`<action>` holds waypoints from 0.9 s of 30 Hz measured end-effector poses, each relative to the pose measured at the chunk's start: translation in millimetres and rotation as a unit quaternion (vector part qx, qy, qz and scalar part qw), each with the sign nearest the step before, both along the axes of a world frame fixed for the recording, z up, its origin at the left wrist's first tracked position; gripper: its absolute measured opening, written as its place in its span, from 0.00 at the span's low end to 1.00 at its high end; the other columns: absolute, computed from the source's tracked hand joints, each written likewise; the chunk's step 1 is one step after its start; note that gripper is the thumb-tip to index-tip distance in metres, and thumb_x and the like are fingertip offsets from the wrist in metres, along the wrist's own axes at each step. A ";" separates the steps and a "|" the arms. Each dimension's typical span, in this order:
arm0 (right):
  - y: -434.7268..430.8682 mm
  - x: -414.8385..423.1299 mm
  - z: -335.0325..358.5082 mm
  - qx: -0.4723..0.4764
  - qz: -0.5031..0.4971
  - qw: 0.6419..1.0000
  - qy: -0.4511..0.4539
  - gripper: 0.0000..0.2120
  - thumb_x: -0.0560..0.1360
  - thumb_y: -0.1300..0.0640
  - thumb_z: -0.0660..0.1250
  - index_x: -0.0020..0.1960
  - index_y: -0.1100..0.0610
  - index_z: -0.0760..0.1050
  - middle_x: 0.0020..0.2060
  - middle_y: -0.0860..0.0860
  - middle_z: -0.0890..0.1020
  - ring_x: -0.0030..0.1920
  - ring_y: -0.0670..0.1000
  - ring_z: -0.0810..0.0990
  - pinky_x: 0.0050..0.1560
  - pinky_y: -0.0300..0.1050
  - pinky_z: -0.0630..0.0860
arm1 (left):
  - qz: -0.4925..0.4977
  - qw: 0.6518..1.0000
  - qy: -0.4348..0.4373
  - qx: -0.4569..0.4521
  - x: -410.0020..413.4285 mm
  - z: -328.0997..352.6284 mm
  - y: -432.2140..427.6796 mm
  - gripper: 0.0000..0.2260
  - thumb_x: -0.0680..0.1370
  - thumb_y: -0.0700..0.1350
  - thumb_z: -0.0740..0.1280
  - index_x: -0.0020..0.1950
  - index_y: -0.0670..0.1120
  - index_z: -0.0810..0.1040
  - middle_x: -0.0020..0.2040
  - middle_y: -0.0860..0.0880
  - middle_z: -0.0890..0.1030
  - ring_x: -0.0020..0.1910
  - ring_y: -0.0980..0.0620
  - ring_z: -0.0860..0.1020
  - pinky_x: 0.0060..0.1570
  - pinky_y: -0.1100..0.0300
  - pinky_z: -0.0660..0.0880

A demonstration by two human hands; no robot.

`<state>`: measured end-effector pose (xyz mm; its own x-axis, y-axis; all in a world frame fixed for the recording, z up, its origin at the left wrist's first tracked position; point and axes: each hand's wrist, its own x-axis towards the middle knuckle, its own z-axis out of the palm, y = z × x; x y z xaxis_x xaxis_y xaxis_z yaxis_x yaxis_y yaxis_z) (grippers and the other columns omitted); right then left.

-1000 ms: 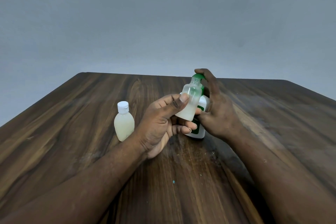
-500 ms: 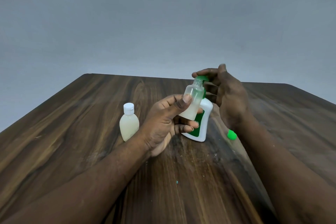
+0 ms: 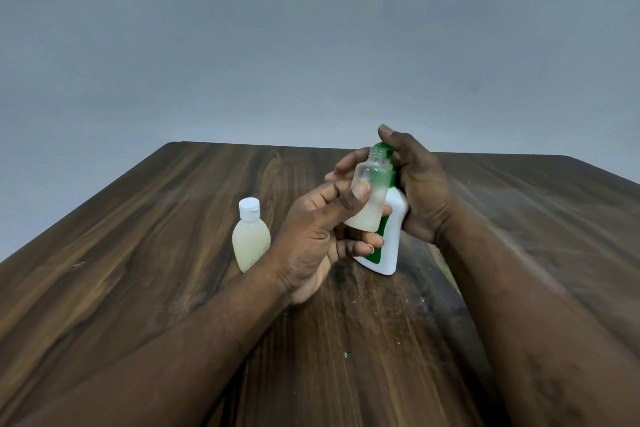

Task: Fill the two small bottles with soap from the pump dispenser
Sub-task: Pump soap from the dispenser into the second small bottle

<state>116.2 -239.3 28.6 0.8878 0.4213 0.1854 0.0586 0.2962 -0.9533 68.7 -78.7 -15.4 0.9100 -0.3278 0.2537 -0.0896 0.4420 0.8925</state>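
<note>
The left hand (image 3: 311, 239) grasps the open bottle (image 3: 369, 198) above the bench (image 3: 156, 270). The thumb presses flat on the bottle's near face and the fingers (image 3: 360, 248) curl behind and under its lower half, so the bottle sits pinched between them. Its long axis runs from the base, low beside those curled fingers, up and a little to the right. The bare threaded mouth points upward, right against the green pump head (image 3: 382, 146). Pale soap (image 3: 363, 218) fills only the lower part of the bottle; the upper part looks clear.

The right hand (image 3: 420, 191) is clenched round the pump dispenser (image 3: 391, 243) just behind the open bottle. The palm is on its right side, fingertips show past its left side, and one finger lies over the top of the pump head. The white dispenser with its green label stands roughly upright, base on the bench, below and just beyond the left fingers.

The capped bottle (image 3: 251, 239) stands upright on the bench just left of the left hand's knuckles — white cap up, full of pale soap, touched by neither hand.
</note>
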 end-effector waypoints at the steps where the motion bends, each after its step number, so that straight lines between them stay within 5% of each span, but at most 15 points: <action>1: 0.7 0.9 -1.0 -0.001 -0.004 1.000 -0.004 0.29 0.82 0.40 0.60 0.52 0.69 0.80 0.47 0.67 0.83 0.45 0.60 0.84 0.51 0.50 0.83 | 0.001 1.000 0.001 -0.002 0.5 0.0 0.2 0.23 0.76 0.53 0.70 0.68 0.43 0.80 0.54 0.38 0.87 0.34 0.50 0.83 0.31 0.63 0.80; 8: -2.6 11.0 -6.6 0.013 -0.027 1.000 -0.003 0.40 0.80 0.30 0.61 0.63 0.70 0.74 0.46 0.63 0.81 0.45 0.60 0.81 0.50 0.51 0.82 | 0.002 1.000 0.002 -0.002 0.2 -0.2 1.2 0.19 0.75 0.53 0.71 0.60 0.42 0.82 0.53 0.39 0.87 0.34 0.49 0.82 0.31 0.63 0.80; 13: -0.7 6.5 -7.0 -0.015 -0.020 1.000 -0.004 0.35 0.83 0.36 0.58 0.59 0.70 0.78 0.47 0.64 0.79 0.45 0.60 0.80 0.50 0.50 0.80 | -0.003 1.000 0.003 -0.004 0.5 -1.1 2.5 0.20 0.76 0.53 0.70 0.64 0.43 0.82 0.53 0.39 0.87 0.35 0.49 0.82 0.33 0.62 0.80; 27: 1.6 4.3 -10.1 -0.003 -0.010 0.999 0.050 0.35 0.79 0.32 0.62 0.66 0.64 0.74 0.46 0.62 0.79 0.43 0.59 0.78 0.46 0.47 0.81 | 0.008 1.000 -0.009 -0.014 4.5 0.6 8.6 0.14 0.76 0.52 0.72 0.55 0.43 0.83 0.50 0.36 0.87 0.30 0.49 0.80 0.27 0.63 0.76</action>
<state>120.5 -237.7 18.4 0.9098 0.4045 0.0929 -0.0317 0.2907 -0.9563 73.2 -70.1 -14.8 0.9106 -0.3055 0.2785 -0.1124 0.4653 0.8780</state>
